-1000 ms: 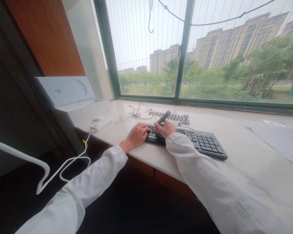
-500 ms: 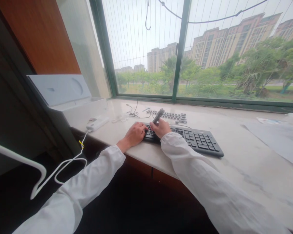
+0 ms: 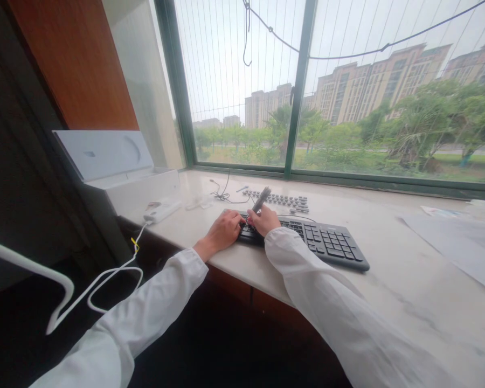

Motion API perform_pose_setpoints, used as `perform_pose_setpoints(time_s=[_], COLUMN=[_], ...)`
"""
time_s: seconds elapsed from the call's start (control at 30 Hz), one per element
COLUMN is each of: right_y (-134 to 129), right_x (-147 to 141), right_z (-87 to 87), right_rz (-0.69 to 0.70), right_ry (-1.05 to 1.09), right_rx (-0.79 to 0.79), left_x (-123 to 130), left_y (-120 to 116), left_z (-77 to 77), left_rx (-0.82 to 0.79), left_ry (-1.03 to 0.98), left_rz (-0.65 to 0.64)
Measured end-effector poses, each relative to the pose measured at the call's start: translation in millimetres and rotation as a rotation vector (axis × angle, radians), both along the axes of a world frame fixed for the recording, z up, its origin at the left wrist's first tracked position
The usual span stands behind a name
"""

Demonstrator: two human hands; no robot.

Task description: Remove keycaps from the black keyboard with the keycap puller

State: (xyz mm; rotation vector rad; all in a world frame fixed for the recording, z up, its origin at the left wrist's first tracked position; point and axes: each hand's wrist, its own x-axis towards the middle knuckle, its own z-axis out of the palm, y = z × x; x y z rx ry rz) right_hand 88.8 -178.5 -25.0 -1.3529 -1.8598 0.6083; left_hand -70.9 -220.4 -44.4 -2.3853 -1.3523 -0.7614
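A black keyboard (image 3: 339, 246) lies aslant near the counter's front edge, its number pad to the right. Over its left end rests my left hand (image 3: 225, 229), fingers bent and touching the keys, holding that side. My right hand (image 3: 265, 220) is closed around a dark, stick-like brush (image 3: 261, 199). The brush's thick end points up and away; its lower end is hidden by the hand, close to the keys. Behind the keyboard, several loose keycaps (image 3: 293, 202) lie in rows on the counter.
An open white box (image 3: 141, 186) stands at the left, beside a white power strip (image 3: 161, 211) with a white cable (image 3: 101, 285). A thin dark cord (image 3: 226, 195) lies behind my left hand. White paper sheets (image 3: 456, 242) cover the right side. The window (image 3: 242, 108) is behind.
The view has tilted slightly, so everything sits a little lower. Both hands stay at the keyboard's left part, and the brush remains in my right hand, at nearly the same slant.
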Motion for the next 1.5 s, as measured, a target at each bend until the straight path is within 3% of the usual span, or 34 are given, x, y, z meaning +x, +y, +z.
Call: perform_pose_setpoints(time_s=[0.23,0.6,0.93,1.23,1.5], right_y=[7,-5,1,-2,4], right_x=[2,-2,-1,0,6], right_z=[-5.0,8.9,0.8,-3.0,-0.9], right_rz=[0.039,0.012,0.028,0.117,0.139], right_ry=[0.034,-0.135,-0.057,-0.109,-0.053], right_rx=[-0.016,0.015,-0.020,0.132,0.022], left_x=[1,1,1,-6,-6], left_y=[-1,1,1,7,0], left_z=[-1.0,0.2,-0.8,-5.3,-2.1], left_rx=[0.003,-0.008,-0.010,-0.066,-0.018], left_ry=[-0.017,-0.012,-0.025,-0.147,-0.189], left_rz=[0.002,0.008,0.018,0.033,0.055])
